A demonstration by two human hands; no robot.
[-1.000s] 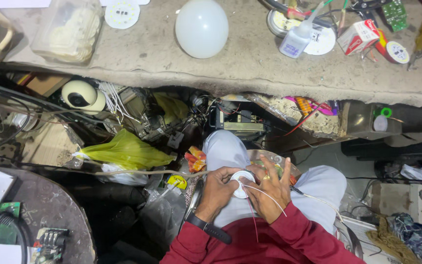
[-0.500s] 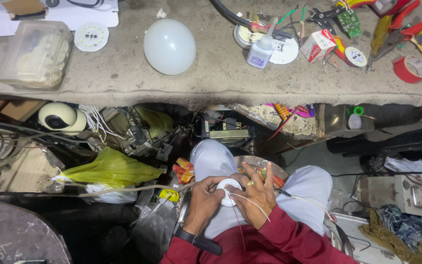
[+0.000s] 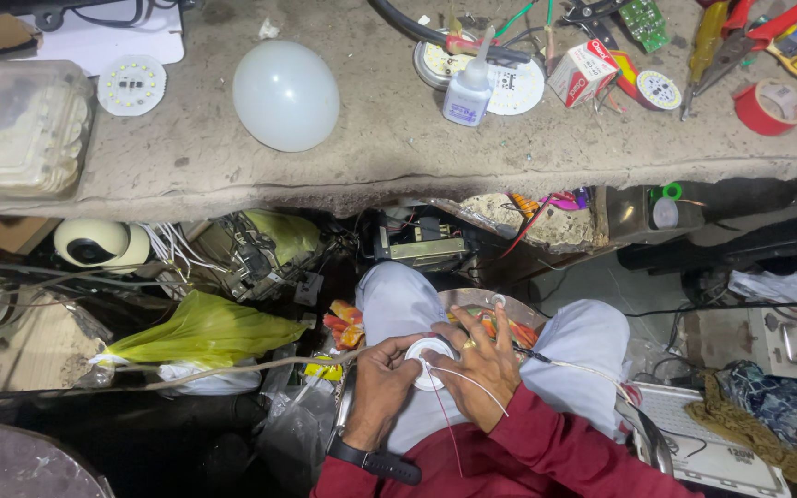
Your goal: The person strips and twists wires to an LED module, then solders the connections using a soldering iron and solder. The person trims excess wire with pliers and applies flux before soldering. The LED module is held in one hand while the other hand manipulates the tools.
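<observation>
Now sitting slightly lower in view than half a second ago, both hands still working over the lap. Left hand [image 3: 382, 385] gripping the small white round lamp base [image 3: 431, 355] from the left, fingertips curling onto its rim. Right hand [image 3: 483, 367] pinching it from the right, fingers spreading over its top. Thin white wire [image 3: 472, 385] trailing beneath the right palm, below the workbench [image 3: 389, 157].

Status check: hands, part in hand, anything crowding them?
Left hand and right hand both grip small white round housing over lap. Thin wires trail from it across right wrist. Nothing blocking.
</observation>
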